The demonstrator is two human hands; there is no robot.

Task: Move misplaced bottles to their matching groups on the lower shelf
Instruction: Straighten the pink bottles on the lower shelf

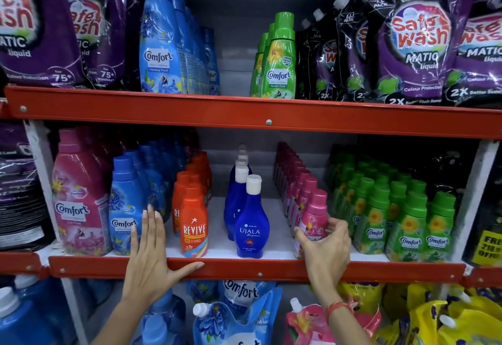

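On the lower shelf [244,267] stand rows of small bottles: blue Comfort [123,208], orange Revive [194,225], dark blue Ujala [251,225], pink Comfort [313,217] and green Comfort [410,225]. My right hand [327,249] is wrapped around the base of the front pink Comfort bottle, which stands at the head of the pink row. My left hand [152,252] lies flat with fingers spread on the shelf's red front edge, its fingertips against the front blue Comfort bottle. It holds nothing.
A large pink Comfort bottle [80,195] stands at the lower shelf's left end. The upper shelf carries tall blue Comfort bottles [163,37], green ones [278,59] and purple Safe Wash pouches [418,34]. Refill pouches [239,314] sit below.
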